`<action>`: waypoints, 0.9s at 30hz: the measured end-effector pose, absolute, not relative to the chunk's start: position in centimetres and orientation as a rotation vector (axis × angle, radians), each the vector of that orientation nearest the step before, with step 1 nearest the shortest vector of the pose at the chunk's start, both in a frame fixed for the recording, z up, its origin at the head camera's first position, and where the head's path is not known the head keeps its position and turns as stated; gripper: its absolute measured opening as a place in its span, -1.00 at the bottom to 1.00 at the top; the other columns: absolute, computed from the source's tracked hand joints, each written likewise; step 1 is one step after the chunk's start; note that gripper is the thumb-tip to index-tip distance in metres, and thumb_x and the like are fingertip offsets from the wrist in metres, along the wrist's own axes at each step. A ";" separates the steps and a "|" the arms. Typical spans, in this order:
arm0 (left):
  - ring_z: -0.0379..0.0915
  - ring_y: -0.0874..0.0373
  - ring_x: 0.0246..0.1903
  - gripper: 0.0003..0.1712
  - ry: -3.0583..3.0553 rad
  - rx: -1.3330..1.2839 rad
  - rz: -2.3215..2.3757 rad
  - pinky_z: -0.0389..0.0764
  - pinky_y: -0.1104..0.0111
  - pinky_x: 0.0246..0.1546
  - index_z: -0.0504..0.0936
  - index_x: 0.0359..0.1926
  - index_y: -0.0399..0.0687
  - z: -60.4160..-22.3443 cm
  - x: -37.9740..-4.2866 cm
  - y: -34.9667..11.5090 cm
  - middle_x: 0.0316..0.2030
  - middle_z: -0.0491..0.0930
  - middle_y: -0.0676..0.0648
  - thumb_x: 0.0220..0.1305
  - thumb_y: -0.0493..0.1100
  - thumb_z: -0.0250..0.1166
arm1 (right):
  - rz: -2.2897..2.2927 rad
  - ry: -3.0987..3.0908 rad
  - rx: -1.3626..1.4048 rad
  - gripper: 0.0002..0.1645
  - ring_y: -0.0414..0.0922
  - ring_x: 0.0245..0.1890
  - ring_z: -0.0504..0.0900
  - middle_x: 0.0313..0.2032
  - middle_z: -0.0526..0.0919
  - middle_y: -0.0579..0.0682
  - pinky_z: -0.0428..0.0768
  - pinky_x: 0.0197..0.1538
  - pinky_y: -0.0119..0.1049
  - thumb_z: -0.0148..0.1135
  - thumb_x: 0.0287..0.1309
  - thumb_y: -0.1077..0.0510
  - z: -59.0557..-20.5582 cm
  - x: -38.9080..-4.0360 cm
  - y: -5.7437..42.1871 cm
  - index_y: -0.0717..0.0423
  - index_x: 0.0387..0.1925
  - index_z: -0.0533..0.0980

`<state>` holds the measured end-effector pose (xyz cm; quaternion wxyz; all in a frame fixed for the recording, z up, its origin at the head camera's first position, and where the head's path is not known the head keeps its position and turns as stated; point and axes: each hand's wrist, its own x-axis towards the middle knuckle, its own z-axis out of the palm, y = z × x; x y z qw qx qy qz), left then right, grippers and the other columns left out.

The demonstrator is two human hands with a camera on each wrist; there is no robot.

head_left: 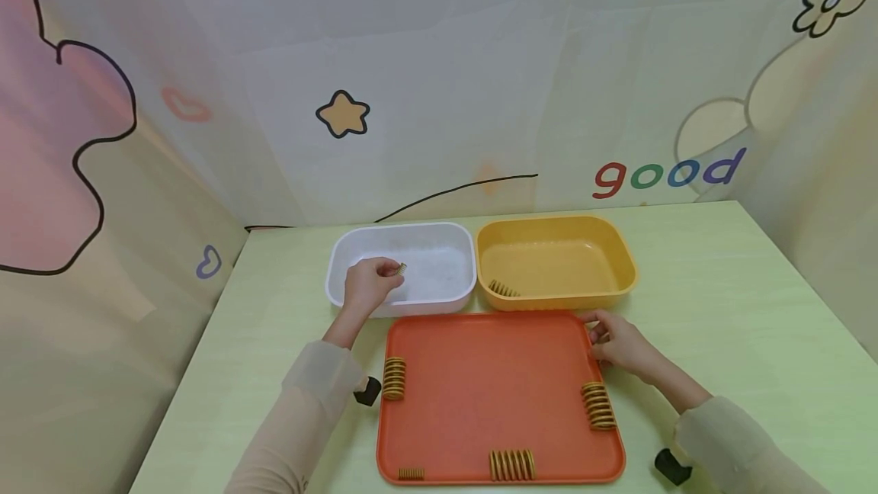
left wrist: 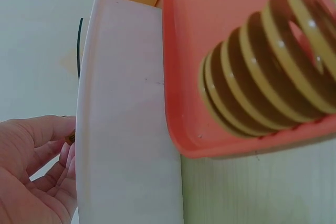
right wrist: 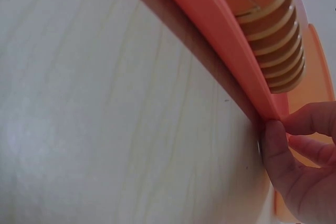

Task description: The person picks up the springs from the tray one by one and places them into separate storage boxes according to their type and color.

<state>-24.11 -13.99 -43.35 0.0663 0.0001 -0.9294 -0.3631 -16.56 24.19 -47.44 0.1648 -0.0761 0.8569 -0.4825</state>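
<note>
My left hand [head_left: 371, 283] is over the white bin [head_left: 446, 292], pinching a small yellow coil spring [head_left: 402, 269] between thumb and fingertips. In the left wrist view the bin's wall hides part of that hand [left wrist: 37, 166], and only a bit of the spring shows. At the far right corner of the red tray [head_left: 480, 387], my right hand [head_left: 620, 343] pinches the rim between thumb and finger. Larger coil springs lie along the tray's edges: one at left [head_left: 394, 379], one at right [head_left: 599, 406], one at the front [head_left: 512, 465]. A small spring [head_left: 411, 473] lies at the front left.
A yellow bin [head_left: 569, 299] stands right of the white one, behind the tray. One coil spring [head_left: 504, 289] lies in its near left corner. The pale green table [head_left: 741, 311] extends to both sides, and a printed curtain [head_left: 439, 97] hangs behind.
</note>
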 end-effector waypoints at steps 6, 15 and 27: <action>0.54 0.11 -0.39 -0.79 -2.798 0.004 -1.088 0.43 0.34 -0.32 0.68 -0.35 -0.10 -43.5 -24.2 -13.9 -0.45 0.65 -0.06 -0.11 -0.21 0.30 | -1.378 2.442 -0.218 -0.40 -0.14 -0.53 0.39 -0.38 0.40 0.15 0.48 -0.55 -0.29 0.10 -0.14 0.43 -47.5 -16.6 24.2 0.42 0.05 0.23; 0.53 0.12 -0.36 -0.80 -2.844 0.043 -1.085 0.42 0.36 -0.32 0.69 -0.35 -0.08 -43.8 -24.8 -13.9 -0.43 0.65 -0.05 -0.10 -0.18 0.31 | -1.385 2.442 -0.222 -0.40 -0.15 -0.53 0.39 -0.38 0.40 0.15 0.48 -0.55 -0.30 0.10 -0.14 0.44 -47.5 -16.6 24.2 0.42 0.05 0.23; 0.53 0.10 -0.35 -0.80 -2.871 0.080 -1.070 0.40 0.39 -0.36 0.69 -0.36 -0.09 -44.0 -25.6 -14.0 -0.39 0.67 -0.04 -0.12 -0.18 0.30 | -1.378 2.452 -0.219 -0.41 -0.14 -0.52 0.39 -0.38 0.40 0.16 0.48 -0.55 -0.31 0.10 -0.13 0.44 -47.5 -16.7 24.2 0.43 0.04 0.24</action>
